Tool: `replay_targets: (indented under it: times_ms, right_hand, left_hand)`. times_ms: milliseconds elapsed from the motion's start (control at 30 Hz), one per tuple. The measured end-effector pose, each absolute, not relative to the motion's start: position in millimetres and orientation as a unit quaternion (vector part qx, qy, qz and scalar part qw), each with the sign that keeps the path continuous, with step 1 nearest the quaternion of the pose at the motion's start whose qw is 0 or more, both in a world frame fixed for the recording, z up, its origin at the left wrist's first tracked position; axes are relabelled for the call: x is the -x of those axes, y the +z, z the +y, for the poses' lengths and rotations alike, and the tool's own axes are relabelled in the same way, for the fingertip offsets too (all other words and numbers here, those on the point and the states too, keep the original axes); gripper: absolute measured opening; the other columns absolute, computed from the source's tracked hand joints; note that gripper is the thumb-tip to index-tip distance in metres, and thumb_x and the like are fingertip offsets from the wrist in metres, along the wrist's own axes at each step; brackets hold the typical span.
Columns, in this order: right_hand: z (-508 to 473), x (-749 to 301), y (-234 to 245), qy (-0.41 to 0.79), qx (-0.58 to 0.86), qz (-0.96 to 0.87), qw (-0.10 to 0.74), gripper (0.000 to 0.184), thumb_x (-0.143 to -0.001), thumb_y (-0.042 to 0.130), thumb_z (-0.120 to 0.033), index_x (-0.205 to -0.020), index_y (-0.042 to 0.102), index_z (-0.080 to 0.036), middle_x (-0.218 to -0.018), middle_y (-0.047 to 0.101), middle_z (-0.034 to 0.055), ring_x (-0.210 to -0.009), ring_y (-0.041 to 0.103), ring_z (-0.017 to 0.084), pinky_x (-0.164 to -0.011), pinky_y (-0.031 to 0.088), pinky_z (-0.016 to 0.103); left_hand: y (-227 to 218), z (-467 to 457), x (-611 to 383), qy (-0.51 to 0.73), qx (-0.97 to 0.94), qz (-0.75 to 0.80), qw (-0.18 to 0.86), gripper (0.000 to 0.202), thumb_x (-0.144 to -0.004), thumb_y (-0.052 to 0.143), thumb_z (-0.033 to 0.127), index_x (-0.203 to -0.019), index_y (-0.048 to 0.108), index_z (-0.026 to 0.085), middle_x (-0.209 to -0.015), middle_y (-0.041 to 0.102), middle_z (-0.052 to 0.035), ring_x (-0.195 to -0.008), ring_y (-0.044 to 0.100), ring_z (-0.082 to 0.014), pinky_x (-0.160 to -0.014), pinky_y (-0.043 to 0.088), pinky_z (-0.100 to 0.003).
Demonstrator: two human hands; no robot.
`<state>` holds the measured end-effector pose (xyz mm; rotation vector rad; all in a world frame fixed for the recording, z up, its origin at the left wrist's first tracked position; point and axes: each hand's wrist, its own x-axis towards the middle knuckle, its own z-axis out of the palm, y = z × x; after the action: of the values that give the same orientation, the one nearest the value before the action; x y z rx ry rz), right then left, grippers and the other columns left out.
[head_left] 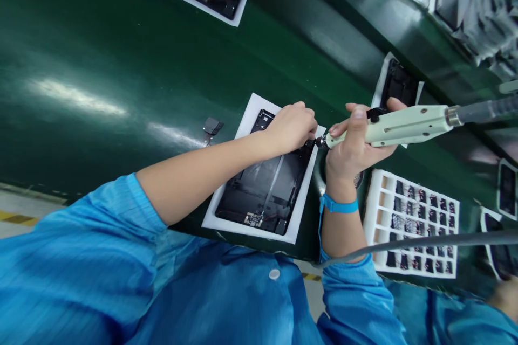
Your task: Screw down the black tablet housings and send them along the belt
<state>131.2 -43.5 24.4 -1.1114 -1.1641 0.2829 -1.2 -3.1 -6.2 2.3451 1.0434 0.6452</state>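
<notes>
Right fingers grip the driver at the tablet's edge; left fingers bend there, hold unclear.

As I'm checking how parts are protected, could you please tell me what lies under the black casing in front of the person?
Under the black casing lies a white sheet, its edges showing, on the green table; whatever the casing covers cannot be seen.
</notes>
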Motion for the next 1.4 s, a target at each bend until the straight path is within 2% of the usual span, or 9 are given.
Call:
replay_targets:
  times_ms: [433,700,800,900,967,1067,1167,1267,1400]
  right_hand:
    - [-44.7,-120.9,31.2,0.192,0.511,-0.48,0.687,0.054,-0.089,0.09,-0.046,-0.128,0.06,-0.024,-0.085,0.077,-0.0049,-0.046,0.058,0.01,-0.051,0.052,0.03]
    - [-68.3,-135.7,41.1,0.26,0.515,-0.416,0.703,0.048,-0.081,0.097,-0.041,-0.115,0.071,-0.019,-0.066,0.071,-0.0055,-0.051,0.067,0.018,-0.058,0.058,0.035]
    - [-93.7,-158.6,48.7,0.234,0.509,-0.388,0.732,0.052,-0.075,0.103,-0.038,-0.113,0.073,-0.021,-0.077,0.079,-0.001,-0.05,0.066,0.018,-0.056,0.057,0.036]
    - [-112.8,-176.6,49.8,0.174,0.508,-0.398,0.744,0.046,-0.079,0.103,-0.038,-0.109,0.074,-0.021,-0.075,0.077,-0.0009,-0.051,0.066,0.019,-0.062,0.061,0.04]
    - [-120.1,-182.6,47.5,0.154,0.523,-0.412,0.73,0.044,-0.082,0.102,-0.043,-0.107,0.074,-0.02,-0.073,0.075,-0.0009,-0.053,0.067,0.02,-0.065,0.062,0.041]
    - [-126.9,-185.5,41.8,0.129,0.559,-0.445,0.688,0.049,-0.085,0.1,-0.052,-0.111,0.074,-0.019,-0.07,0.074,-0.0005,-0.056,0.07,0.022,-0.067,0.062,0.041]
    - [-131.5,-185.2,37.5,0.111,0.572,-0.471,0.662,0.054,-0.087,0.097,-0.062,-0.111,0.074,-0.018,-0.073,0.077,0.0022,-0.057,0.072,0.022,-0.063,0.062,0.038]
    - [-134.0,-184.0,38.6,0.111,0.584,-0.497,0.632,0.048,-0.094,0.09,-0.063,-0.108,0.074,-0.02,-0.074,0.078,0.0016,-0.057,0.073,0.019,-0.062,0.064,0.034]
    - [-133.7,-183.9,46.4,0.097,0.579,-0.539,0.604,0.032,-0.1,0.085,-0.051,-0.108,0.072,-0.022,-0.074,0.08,-0.0007,-0.054,0.073,0.016,-0.059,0.064,0.029]
  left_hand:
    - [11.0,-24.5,28.4,0.25,-0.853,0.365,0.278,0.017,-0.104,0.073,0.014,-0.104,0.089,0.013,-0.104,0.079,-0.0146,-0.111,0.074,-0.0299,-0.108,0.057,-0.046]
    - [47.4,-131.0,166.9,0.336,-0.456,0.518,0.641,0.057,-0.088,0.094,0.044,-0.138,0.077,0.022,-0.155,0.074,-0.0183,-0.145,0.071,-0.0343,-0.118,0.059,-0.048]
    - [48.4,-152.5,182.3,0.284,-0.375,0.592,0.654,0.071,-0.083,0.094,0.049,-0.142,0.07,0.018,-0.129,0.083,-0.0174,-0.114,0.083,-0.0306,-0.098,0.063,-0.041]
    - [43.0,-158.5,170.9,0.161,-0.514,0.63,0.56,0.048,-0.085,0.088,0.047,-0.12,0.075,0.018,-0.079,0.078,-0.0031,-0.073,0.075,-0.0243,-0.073,0.053,-0.034]
    - [39.9,-157.7,160.7,0.107,-0.606,0.623,0.482,0.021,-0.089,0.08,0.04,-0.092,0.073,0.021,-0.069,0.07,-0.0002,-0.067,0.068,-0.0217,-0.069,0.044,-0.032]
    - [35.6,-154.4,152.9,0.146,-0.639,0.64,0.4,0.028,-0.097,0.068,0.039,-0.075,0.06,0.022,-0.074,0.069,-0.0029,-0.074,0.067,-0.0214,-0.071,0.041,-0.032]
    - [34.2,-148.4,152.5,0.246,-0.554,0.646,0.465,0.039,-0.102,0.068,0.057,-0.118,0.067,0.022,-0.088,0.076,-0.004,-0.079,0.071,-0.0239,-0.073,0.048,-0.032]
    - [45.8,-134.0,155.1,0.267,-0.487,0.569,0.606,0.101,-0.092,0.085,0.059,-0.172,0.036,0.022,-0.113,0.083,-0.0095,-0.094,0.08,-0.0285,-0.081,0.06,-0.037]
    - [79.7,-72.9,165.3,0.265,-0.566,0.541,0.562,0.117,-0.091,0.092,0.043,-0.185,0.024,0.026,-0.108,0.083,-0.0058,-0.088,0.08,-0.0251,-0.079,0.062,-0.035]
